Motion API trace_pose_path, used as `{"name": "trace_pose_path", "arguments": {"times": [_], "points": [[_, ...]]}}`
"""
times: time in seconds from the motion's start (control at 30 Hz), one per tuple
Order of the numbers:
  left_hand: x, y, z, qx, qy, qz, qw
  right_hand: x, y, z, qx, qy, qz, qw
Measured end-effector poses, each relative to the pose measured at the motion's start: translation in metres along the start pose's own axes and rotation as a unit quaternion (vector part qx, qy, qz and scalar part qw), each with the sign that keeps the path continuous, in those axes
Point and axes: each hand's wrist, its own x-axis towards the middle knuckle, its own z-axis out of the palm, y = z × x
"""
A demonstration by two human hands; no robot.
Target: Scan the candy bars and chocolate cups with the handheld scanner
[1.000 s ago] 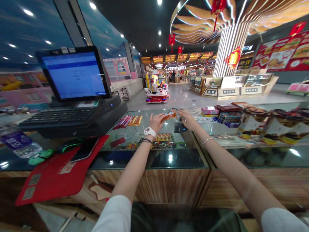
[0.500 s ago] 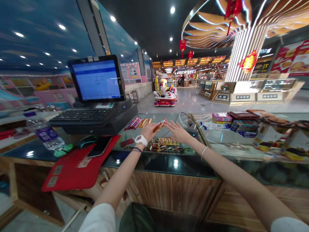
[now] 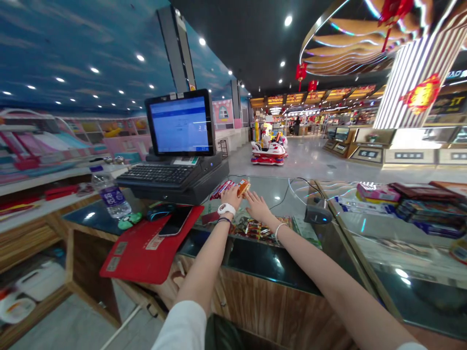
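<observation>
1. Left hand (image 3: 230,196) grips an orange pack (image 3: 243,187) over the counter (image 3: 270,188), beside the snack row (image 3: 223,188).
2. Right hand (image 3: 257,206) open, flat, alongside.
3. Bare glass runs toward the scanner (image 3: 316,214); the register (image 3: 182,187) crowds the left.

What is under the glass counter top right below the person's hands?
Colourful snack packets lie in the case under the glass counter top. The right hand and left hand, which holds an orange packet, cover the rest.
</observation>
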Motion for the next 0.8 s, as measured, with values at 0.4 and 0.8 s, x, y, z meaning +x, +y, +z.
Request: {"name": "trace_pose_path", "arguments": {"times": [0.4, 0.8], "points": [[0.032, -0.021, 0.031, 0.012, 0.009, -0.054, 0.998, 0.050, -0.001, 0.025, 0.039, -0.019, 0.049, 0.998], [0.040, -0.022, 0.042, 0.026, -0.023, -0.045, 0.998, 0.057, 0.006, 0.031, 0.018, -0.053, 0.050, 0.997]]}}
